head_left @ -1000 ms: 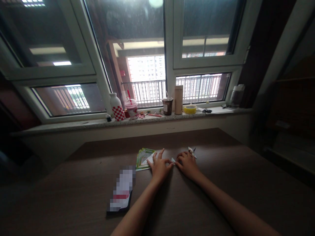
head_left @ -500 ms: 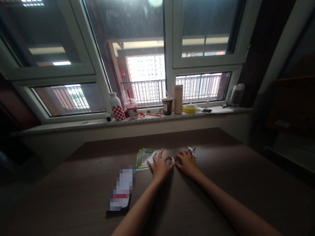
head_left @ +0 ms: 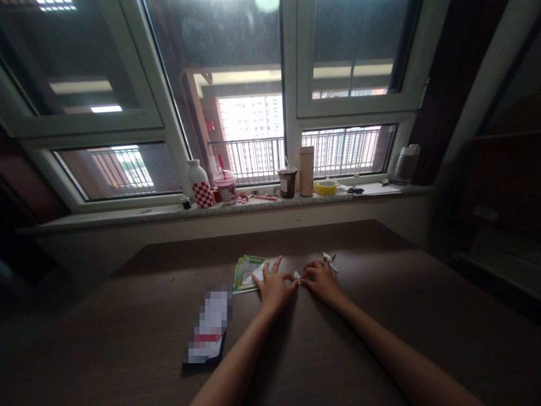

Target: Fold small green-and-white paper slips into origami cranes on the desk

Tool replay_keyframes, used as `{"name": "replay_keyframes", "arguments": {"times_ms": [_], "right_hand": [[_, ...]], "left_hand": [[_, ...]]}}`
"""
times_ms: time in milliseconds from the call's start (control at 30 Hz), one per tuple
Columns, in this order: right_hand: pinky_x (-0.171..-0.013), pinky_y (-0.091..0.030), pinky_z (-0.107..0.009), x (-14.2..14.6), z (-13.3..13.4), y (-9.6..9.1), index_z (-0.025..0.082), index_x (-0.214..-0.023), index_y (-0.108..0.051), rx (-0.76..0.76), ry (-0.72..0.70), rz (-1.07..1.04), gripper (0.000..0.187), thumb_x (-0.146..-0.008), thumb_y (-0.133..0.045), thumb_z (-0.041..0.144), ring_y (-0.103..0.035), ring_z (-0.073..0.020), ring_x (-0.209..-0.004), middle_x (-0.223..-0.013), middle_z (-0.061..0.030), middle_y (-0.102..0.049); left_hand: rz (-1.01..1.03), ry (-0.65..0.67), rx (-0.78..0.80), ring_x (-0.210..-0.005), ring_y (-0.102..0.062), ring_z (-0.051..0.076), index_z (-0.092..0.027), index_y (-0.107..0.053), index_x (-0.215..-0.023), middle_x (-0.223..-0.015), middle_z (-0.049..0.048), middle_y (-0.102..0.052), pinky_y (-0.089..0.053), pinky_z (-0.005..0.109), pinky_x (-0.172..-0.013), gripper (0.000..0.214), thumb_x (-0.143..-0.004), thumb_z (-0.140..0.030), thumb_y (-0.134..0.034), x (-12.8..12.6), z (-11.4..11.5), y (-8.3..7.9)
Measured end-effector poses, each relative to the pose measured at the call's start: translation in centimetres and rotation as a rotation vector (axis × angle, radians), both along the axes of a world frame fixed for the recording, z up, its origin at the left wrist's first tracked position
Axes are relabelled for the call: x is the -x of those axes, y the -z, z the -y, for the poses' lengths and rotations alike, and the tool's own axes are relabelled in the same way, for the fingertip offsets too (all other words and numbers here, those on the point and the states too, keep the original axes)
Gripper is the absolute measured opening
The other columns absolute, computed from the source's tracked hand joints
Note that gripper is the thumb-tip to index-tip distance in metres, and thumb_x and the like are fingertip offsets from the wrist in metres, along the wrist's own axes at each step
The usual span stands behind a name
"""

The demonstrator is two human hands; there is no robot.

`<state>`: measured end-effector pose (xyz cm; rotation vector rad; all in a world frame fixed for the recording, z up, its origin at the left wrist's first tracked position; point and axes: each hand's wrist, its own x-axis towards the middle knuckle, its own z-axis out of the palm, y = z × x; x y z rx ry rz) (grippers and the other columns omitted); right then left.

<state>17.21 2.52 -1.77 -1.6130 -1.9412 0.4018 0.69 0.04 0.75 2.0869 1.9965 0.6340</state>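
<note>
Both of my hands rest on the dark wooden table [head_left: 127, 316], meeting over a small white piece of paper [head_left: 297, 276]. My left hand [head_left: 274, 288] pinches it with thumb and forefinger while the other fingers stretch over a green printed packet [head_left: 245, 272]. My right hand [head_left: 322, 280] is curled, its fingertips pressed on the same small paper. Just beyond my right hand lies a small folded paper figure [head_left: 329, 260].
A phone [head_left: 208, 332] lies at the front left. The window sill [head_left: 127, 213] carries a red-checked bottle [head_left: 200, 184], a pink cup [head_left: 226, 186], a brown cup [head_left: 288, 181], a tall flask [head_left: 306, 171], a yellow tape roll [head_left: 326, 187], scissors [head_left: 355, 190] and a kettle [head_left: 407, 164].
Both hands stay pinched together on the small paper; only the fingertips shift slightly.
</note>
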Motion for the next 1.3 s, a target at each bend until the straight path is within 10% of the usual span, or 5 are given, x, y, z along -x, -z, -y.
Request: {"name": "replay_keyframes", "arguments": {"times_ms": [1300], "right_hand": [[-0.113, -0.024, -0.045, -0.2, -0.3, -0.4, 0.031, -0.086, -0.078, 0.111, 0.019, -0.042, 0.012, -0.076, -0.071, 0.030, -0.044, -0.0273, -0.128, -0.122, -0.0011, -0.062]], "left_hand": [[0.022, 0.039, 0.105, -0.150, -0.012, 0.037, -0.043, -0.074, -0.097, -0.160, -0.0063, -0.031, -0.002, 0.078, -0.108, 0.016, -0.084, -0.042, -0.063, 0.6, -0.2, -0.4]]}}
